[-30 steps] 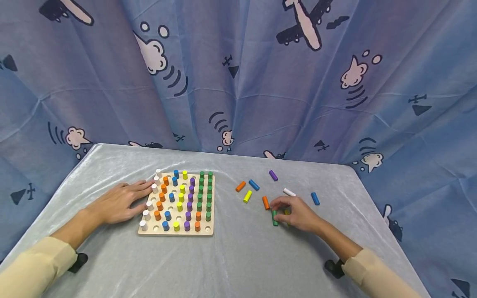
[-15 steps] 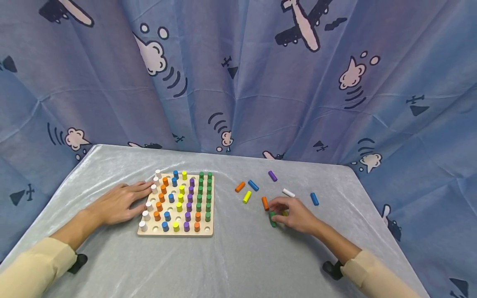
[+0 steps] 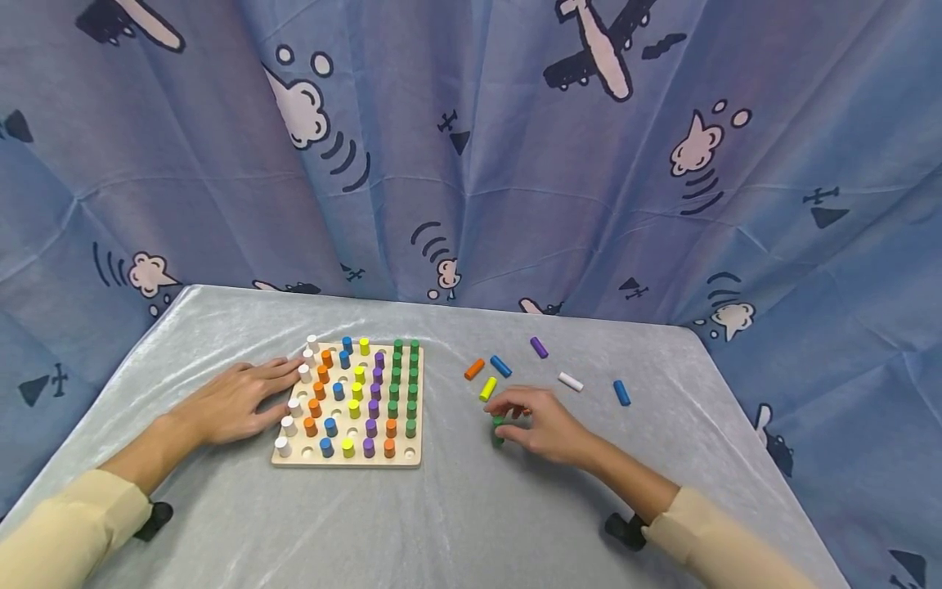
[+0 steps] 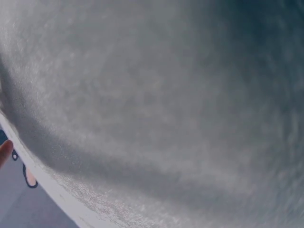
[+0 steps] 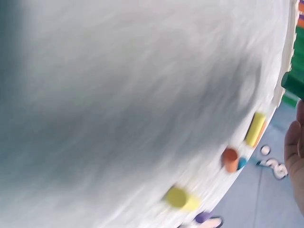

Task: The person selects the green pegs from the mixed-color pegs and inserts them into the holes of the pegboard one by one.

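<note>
My right hand (image 3: 540, 424) pinches a green peg (image 3: 498, 431) between thumb and fingers, over the cloth to the right of the pegboard (image 3: 331, 462). The right wrist view has this green peg (image 5: 293, 85) at its right edge, beyond the fingertips (image 5: 292, 135). My left hand (image 3: 239, 402) lies with fingers extended at the board's left side, fingertips right at the white pegs (image 3: 305, 372). Coloured pegs stand upright in columns on the board: white, orange, blue, yellow, purple and green, with some bare holes among them. In the left wrist view only a fingertip (image 4: 5, 150) shows.
Loose pegs lie on the grey cloth (image 3: 456, 515): orange (image 3: 474, 369), blue (image 3: 500, 366), yellow (image 3: 488, 388), purple (image 3: 539, 348), white (image 3: 570, 381) and another blue (image 3: 621, 393). My right hand covers others in the head view. A patterned curtain (image 3: 515, 164) hangs behind the table.
My right hand has picked up the green peg and moved left with it toward the board, uncovering the white peg. My left hand has stayed put.
</note>
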`<control>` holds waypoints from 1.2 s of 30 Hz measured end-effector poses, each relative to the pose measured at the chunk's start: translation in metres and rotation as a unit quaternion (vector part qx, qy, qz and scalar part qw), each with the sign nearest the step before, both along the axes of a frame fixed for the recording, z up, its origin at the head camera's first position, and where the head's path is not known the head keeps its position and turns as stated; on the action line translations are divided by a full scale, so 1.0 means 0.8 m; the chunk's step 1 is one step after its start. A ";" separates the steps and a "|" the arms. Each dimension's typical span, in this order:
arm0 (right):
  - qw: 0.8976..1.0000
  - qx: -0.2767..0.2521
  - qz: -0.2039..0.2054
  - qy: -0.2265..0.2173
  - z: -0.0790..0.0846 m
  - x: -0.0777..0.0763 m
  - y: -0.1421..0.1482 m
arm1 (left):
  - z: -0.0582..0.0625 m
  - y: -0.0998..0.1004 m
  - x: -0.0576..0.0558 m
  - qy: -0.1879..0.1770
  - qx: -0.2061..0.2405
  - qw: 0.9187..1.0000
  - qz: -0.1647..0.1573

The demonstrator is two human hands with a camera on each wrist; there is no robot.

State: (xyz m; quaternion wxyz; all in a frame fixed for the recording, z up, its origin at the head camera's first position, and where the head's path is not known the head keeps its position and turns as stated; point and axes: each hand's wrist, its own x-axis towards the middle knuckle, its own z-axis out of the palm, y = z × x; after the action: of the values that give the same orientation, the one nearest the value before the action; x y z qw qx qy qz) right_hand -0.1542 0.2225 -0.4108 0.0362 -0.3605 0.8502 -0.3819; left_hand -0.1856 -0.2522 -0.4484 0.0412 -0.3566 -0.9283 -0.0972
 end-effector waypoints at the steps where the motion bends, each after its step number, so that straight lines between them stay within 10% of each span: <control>1: 1.000 0.003 0.003 0.000 0.001 0.000 -0.006 | 0.000 0.000 0.000 0.000 0.001 1.000 0.000; 36: 0.999 0.000 0.029 0.018 -0.010 0.005 -0.135 | 0.000 -0.001 0.000 0.001 0.007 1.000 -0.003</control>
State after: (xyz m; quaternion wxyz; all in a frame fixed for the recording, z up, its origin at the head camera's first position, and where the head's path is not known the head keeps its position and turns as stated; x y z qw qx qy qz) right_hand -0.1501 0.1148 -0.4190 0.0319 -0.3920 0.8401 -0.3736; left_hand -0.1857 -0.2533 -0.4482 0.0446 -0.3593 -0.9264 -0.1033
